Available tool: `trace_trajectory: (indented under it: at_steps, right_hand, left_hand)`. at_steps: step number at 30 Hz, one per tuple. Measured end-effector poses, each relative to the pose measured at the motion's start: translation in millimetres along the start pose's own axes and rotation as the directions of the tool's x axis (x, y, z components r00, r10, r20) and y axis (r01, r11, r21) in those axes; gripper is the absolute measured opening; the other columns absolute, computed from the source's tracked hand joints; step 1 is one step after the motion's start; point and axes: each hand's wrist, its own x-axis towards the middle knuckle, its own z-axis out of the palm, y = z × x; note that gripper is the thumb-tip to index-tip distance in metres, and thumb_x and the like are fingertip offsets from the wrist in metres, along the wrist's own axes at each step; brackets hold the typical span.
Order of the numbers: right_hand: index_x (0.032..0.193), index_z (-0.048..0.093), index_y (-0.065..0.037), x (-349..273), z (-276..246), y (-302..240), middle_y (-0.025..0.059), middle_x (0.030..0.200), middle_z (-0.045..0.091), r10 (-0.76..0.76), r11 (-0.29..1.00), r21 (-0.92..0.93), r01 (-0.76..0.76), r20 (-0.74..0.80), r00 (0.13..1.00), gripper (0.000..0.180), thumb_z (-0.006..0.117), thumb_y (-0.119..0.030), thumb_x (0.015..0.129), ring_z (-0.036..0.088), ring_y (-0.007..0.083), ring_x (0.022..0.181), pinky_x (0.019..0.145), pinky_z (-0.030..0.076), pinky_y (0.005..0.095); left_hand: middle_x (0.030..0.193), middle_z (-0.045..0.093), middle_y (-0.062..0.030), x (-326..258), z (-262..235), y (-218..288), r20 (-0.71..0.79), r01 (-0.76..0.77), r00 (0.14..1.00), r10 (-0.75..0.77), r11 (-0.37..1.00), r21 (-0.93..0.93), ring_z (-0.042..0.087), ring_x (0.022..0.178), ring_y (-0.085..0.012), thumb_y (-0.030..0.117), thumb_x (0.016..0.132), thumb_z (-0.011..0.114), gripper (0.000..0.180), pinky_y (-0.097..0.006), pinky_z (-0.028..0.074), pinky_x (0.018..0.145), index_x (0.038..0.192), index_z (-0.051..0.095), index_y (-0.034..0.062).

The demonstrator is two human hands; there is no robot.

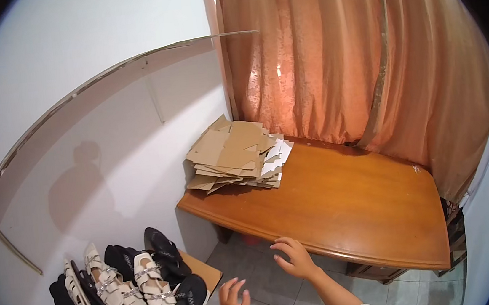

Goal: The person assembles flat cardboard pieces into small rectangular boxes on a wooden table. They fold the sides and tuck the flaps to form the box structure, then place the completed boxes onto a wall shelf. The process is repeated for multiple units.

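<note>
My right hand (292, 257) hovers with fingers spread just below the front edge of a brown wooden table (345, 201), holding nothing. My left hand (233, 299) is lower, fingers apart and empty, beside a pile of shoes (131, 289). The pile mixes cream strappy shoes with black ones and rests on a low wooden surface (206, 269). On the table's far left corner lies a stack of flat cardboard pieces (235, 153).
An orange curtain (329, 54) hangs behind the table. A large white board (96, 156) leans against the wall at left. Grey floor tiles (257, 270) show under the table. A dark piece of furniture (452, 232) stands at the table's right end.
</note>
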Motion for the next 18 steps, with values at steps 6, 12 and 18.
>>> trace_trajectory:
  at_steps: [6, 12, 18]
  right_hand:
    - [0.106, 0.062, -0.008, 9, -59, 77, 0.0143, 0.112, 0.057, 0.057, 0.997, -0.043, -0.058, -0.015, 0.998, 0.027, 0.062, -0.016, 0.08, 0.054, 0.0319, 0.105, 0.089, 0.042, 0.0404]
    - [0.106, 0.062, -0.007, 13, -76, 137, 0.0152, 0.112, 0.057, 0.185, 0.98, -0.053, -0.19, -0.078, 0.98, 0.027, 0.062, -0.016, 0.081, 0.054, 0.0329, 0.105, 0.088, 0.043, 0.0407]
    - [0.105, 0.062, -0.006, 35, -81, 175, 0.0157, 0.111, 0.057, 0.24, 0.964, -0.083, -0.254, -0.147, 0.96, 0.026, 0.062, -0.014, 0.08, 0.055, 0.0335, 0.103, 0.088, 0.043, 0.0404]
  left_hand:
    - [0.114, 0.055, -0.0083, 72, 122, 51, 0.137, -0.098, 0.985, 0.109, 0.992, -0.083, 0.053, 0.104, -0.0257, 0.016, 0.073, 0.068, 0.034, -0.045, 0.037, 0.093, 0.107, 0.063, 0.0119]
    - [0.115, 0.055, -0.0061, 98, 174, 31, 0.365, -0.156, 0.914, 0.178, 0.984, -0.089, 0.053, 0.106, -0.0236, 0.021, 0.077, 0.065, 0.032, -0.048, 0.035, 0.095, 0.108, 0.062, 0.016]
    - [0.114, 0.055, -0.0083, 188, 209, -57, 0.303, -0.137, 0.948, 0.094, 0.983, 0.125, 0.052, 0.108, -0.026, 0.02, 0.077, 0.065, 0.029, -0.05, 0.033, 0.096, 0.105, 0.063, 0.0145]
